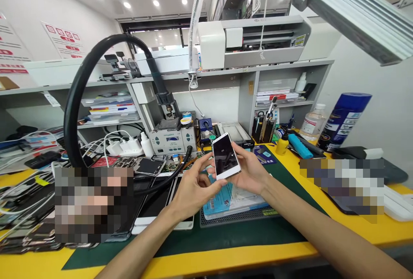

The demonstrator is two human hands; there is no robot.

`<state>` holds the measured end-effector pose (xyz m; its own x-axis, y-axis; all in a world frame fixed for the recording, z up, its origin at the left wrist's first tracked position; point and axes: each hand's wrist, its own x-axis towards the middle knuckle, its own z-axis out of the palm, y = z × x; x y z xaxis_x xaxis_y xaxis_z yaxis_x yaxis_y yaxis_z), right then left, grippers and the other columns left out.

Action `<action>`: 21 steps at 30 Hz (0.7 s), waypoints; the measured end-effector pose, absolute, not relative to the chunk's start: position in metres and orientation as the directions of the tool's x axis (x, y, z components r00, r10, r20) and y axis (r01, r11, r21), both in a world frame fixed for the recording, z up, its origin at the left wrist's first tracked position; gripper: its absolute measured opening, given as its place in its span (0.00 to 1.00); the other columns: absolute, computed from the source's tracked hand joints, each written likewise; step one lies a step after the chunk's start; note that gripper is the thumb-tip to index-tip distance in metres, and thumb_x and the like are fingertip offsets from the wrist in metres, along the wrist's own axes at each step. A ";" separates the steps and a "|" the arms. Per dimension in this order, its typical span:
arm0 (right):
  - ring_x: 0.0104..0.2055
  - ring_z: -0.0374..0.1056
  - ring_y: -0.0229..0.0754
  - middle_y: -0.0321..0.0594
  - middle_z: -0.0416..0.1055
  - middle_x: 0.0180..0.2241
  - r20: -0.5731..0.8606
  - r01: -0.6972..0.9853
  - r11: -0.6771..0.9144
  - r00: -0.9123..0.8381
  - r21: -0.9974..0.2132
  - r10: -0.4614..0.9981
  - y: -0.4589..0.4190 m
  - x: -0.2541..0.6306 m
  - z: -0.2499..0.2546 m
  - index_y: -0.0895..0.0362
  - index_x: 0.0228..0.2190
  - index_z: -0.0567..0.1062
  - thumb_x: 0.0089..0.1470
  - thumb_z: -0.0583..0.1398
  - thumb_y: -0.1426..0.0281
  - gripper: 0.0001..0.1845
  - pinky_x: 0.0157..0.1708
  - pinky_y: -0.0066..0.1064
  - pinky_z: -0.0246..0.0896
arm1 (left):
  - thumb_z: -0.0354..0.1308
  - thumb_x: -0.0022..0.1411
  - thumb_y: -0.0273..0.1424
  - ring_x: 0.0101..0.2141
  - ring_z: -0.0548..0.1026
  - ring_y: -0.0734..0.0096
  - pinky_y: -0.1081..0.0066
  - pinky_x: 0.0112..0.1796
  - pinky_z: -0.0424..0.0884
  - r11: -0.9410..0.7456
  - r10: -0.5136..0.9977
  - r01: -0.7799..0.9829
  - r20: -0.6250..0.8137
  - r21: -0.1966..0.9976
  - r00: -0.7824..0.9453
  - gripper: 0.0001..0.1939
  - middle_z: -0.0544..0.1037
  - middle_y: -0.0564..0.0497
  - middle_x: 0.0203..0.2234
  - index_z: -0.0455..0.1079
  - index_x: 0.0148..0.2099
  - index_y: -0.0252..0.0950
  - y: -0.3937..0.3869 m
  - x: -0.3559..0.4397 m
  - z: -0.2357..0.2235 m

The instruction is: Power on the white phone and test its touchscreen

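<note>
A white-framed smartphone point(225, 156) is held up above the bench, tilted, with its dark screen towards me and a small pale logo lit on it. My right hand point(250, 168) grips it from behind and along the right side. At its lower left, my left hand point(195, 183) is closed around the edge, thumb by the bottom corner and fingers at the left side. The fingers behind the phone are partly hidden. Beneath the hands lies a light-blue package point(219, 201) on a dark perforated pad point(238, 220).
A green mat point(271, 232) covers part of the yellow bench point(190, 266). Left stand a hot-air station point(172, 140) with a thick black hose point(69, 111), tablets and cables. Bottles and a blue spray can point(345, 119) stand right. A lamp point(348, 12) hangs overhead.
</note>
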<state>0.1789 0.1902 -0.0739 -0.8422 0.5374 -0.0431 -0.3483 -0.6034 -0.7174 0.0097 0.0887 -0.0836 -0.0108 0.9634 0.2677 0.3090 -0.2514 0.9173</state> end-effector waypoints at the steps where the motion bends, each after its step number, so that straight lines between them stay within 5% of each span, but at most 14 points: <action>1: 0.42 0.78 0.49 0.51 0.81 0.41 -0.043 -0.354 -0.619 -0.845 -0.701 0.532 0.190 0.180 -0.074 0.63 0.49 0.76 0.62 0.54 0.51 0.29 0.41 0.37 0.72 | 0.65 0.61 0.42 0.22 0.74 0.74 0.70 0.26 0.71 -0.251 0.964 0.291 0.265 0.923 -0.010 0.39 0.81 0.47 0.40 0.54 0.68 0.41 0.089 0.009 -0.084; 10: 0.40 0.77 0.49 0.50 0.80 0.41 0.017 -0.387 -0.643 -0.864 -0.660 0.503 0.189 0.182 -0.072 0.62 0.50 0.75 0.63 0.52 0.49 0.31 0.39 0.39 0.71 | 0.67 0.60 0.36 0.30 0.77 0.77 0.69 0.28 0.76 -0.252 0.968 0.059 0.252 0.966 0.014 0.40 0.61 0.42 0.65 0.51 0.68 0.47 0.089 0.011 -0.083; 18: 0.40 0.75 0.47 0.49 0.79 0.42 0.015 -0.405 -0.666 -0.860 -0.627 0.509 0.187 0.175 -0.075 0.60 0.50 0.74 0.64 0.52 0.51 0.28 0.39 0.38 0.69 | 0.68 0.58 0.37 0.33 0.75 0.73 0.71 0.25 0.76 -0.184 0.982 0.038 0.186 0.982 -0.041 0.44 0.64 0.44 0.60 0.45 0.69 0.48 0.094 0.016 -0.088; 21: 0.40 0.75 0.46 0.50 0.78 0.44 0.036 -0.413 -0.688 -0.871 -0.596 0.490 0.183 0.171 -0.075 0.61 0.51 0.73 0.65 0.51 0.52 0.28 0.39 0.37 0.69 | 0.67 0.58 0.38 0.29 0.73 0.73 0.72 0.20 0.73 -0.156 0.985 0.079 0.160 0.985 -0.056 0.38 0.72 0.50 0.44 0.52 0.64 0.45 0.096 0.020 -0.090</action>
